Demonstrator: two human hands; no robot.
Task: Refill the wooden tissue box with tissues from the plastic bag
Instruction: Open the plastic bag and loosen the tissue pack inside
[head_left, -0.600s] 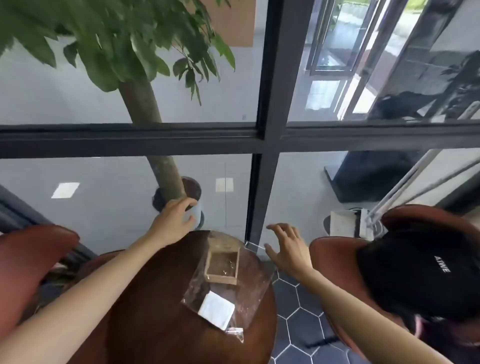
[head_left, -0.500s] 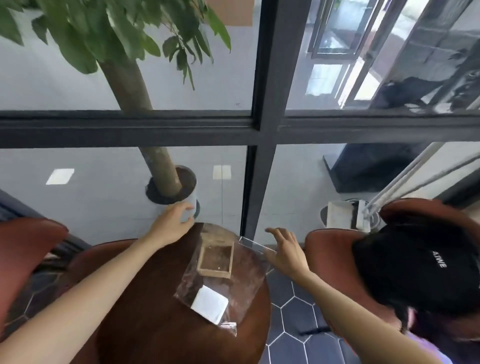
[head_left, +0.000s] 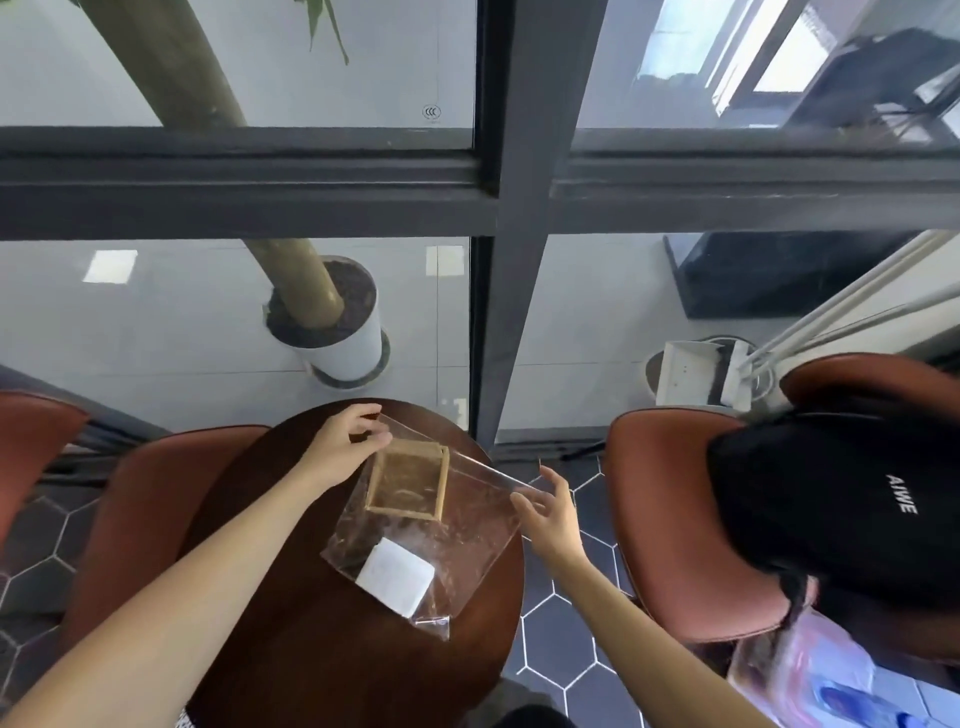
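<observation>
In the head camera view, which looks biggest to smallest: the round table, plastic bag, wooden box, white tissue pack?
1. Round table
2. Plastic bag
3. Wooden box
4. White tissue pack, only slightly smaller than the box.

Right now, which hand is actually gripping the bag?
The left hand: it pinches the bag's far corner beside the wooden box. The right hand is spread open at the bag's right corner, gripping nothing.

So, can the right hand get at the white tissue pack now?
Probably not directly. The tissue pack lies sealed inside the plastic bag, so the film covers it. The right hand is at the bag's far right edge, and must go in through the opening.
</observation>
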